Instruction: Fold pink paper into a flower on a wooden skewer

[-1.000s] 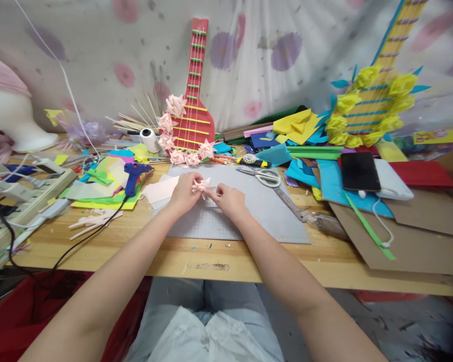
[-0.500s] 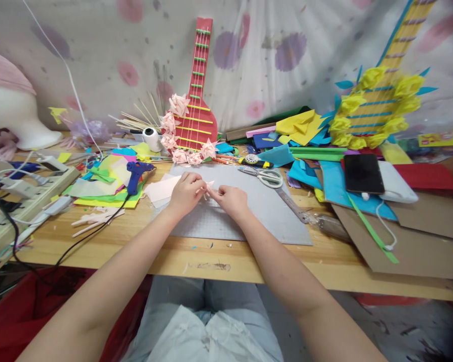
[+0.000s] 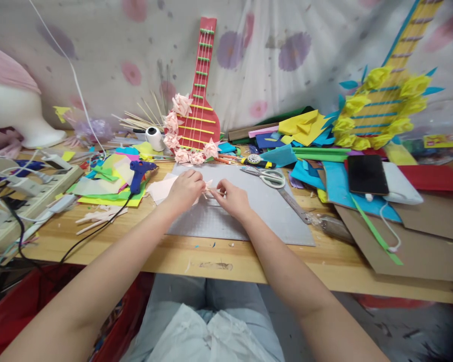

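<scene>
Pink paper flower sits between your two hands, over the grey mat; can't tell if it touches the mat. Your left hand pinches it from the left, fingertips pressed together. Your right hand is at its right side, fingers curled, a fingertip at the lower edge; can't tell if it's gripping or just touching.

Handling, my guess: near weightless, thin, springy, not slippery. Petal tips should crease or crush easily, so hold low at the base, light pinch, keep pressure off the points. Too much squeeze probably flattens it.

Just left of your left hand: pale pink sheets, partly on the mat. Scissors and a ruler at the mat's right side. Further left on the bench: blue glue gun, with pale strips nearer you. Behind the mat, a red model lute stands upright with similar pink flowers along its lower edge.
</scene>
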### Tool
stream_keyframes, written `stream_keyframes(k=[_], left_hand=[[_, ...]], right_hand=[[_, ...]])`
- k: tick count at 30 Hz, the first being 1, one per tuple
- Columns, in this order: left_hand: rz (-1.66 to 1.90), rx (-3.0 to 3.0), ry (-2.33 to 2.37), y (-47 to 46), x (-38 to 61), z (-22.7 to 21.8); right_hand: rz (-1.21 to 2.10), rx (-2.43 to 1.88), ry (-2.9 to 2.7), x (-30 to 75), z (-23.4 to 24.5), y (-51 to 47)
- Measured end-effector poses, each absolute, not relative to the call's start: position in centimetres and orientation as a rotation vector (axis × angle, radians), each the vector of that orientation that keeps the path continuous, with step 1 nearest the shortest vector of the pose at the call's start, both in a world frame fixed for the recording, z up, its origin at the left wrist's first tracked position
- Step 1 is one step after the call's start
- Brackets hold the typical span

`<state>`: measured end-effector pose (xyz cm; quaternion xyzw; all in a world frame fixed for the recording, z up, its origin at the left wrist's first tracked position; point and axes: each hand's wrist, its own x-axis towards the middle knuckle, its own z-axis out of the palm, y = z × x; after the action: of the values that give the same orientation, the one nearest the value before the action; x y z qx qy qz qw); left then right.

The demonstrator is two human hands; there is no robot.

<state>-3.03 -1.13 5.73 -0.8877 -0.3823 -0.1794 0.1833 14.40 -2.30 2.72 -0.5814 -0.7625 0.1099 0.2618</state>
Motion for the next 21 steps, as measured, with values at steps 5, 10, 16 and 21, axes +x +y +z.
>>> stream_keyframes(k=[5, 10, 16, 21], left_hand=[[-0.437, -2.458, -1.011, -1.10, -3.41, 5.45], [-0.407, -2.453, -0.962, -0.94, -3.76, 5.19], [-0.426, -2.527, -0.995, -1.38, -3.80, 5.77], [-0.458, -2.555, -1.069, -1.24, -3.93, 6.01]], right_hand=[[0.287, -1.455, -2.101, 14.50, 2.47, -2.16], [0.258, -1.442, -2.143, 14.50, 2.28, -1.93], [0.221, -1.503, -2.168, 14.43, 2.50, -1.97], [0.189, -1.514, -2.190, 14.22, 2.75, -2.19]])
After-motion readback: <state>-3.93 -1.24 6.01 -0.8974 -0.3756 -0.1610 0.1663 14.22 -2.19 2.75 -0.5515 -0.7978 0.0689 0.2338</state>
